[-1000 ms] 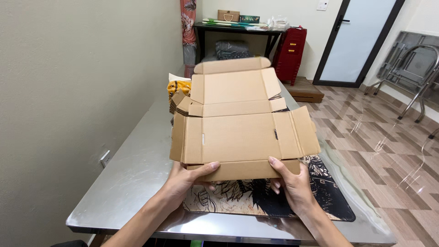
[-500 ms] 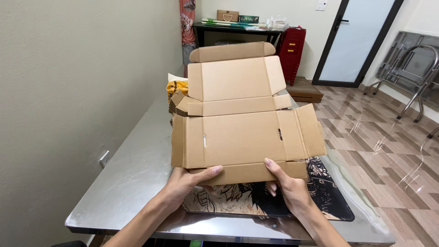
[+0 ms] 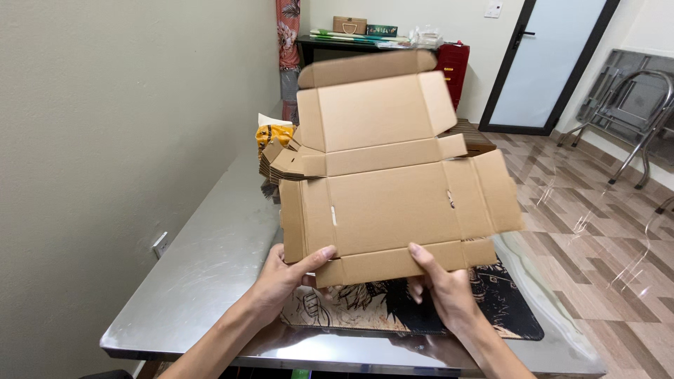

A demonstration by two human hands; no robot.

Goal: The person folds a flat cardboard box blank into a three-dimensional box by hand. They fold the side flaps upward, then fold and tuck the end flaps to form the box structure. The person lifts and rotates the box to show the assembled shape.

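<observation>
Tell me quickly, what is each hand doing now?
Left hand: closed on the flat cardboard box, lower edge.
Right hand: closed on the same edge.

Free room and obstacles around a raised flat cardboard box over a steel table.

The unfolded cardboard box [image 3: 393, 182] is held up near its lower edge by the left hand [image 3: 284, 277] and the right hand [image 3: 442, 291], and the view and the way straight ahead are blocked by it. Under the hands, a dark printed mat [image 3: 414, 312] is spread flat on the table [image 3: 203, 274]. Bare steel is left open on the left, closed off by the wall [image 3: 126, 140]. The far end is crowded by a stack of flat cardboard [image 3: 277, 168] and a yellow packet [image 3: 274, 133]. Open floor [image 3: 597, 224] is seen on the right.
</observation>
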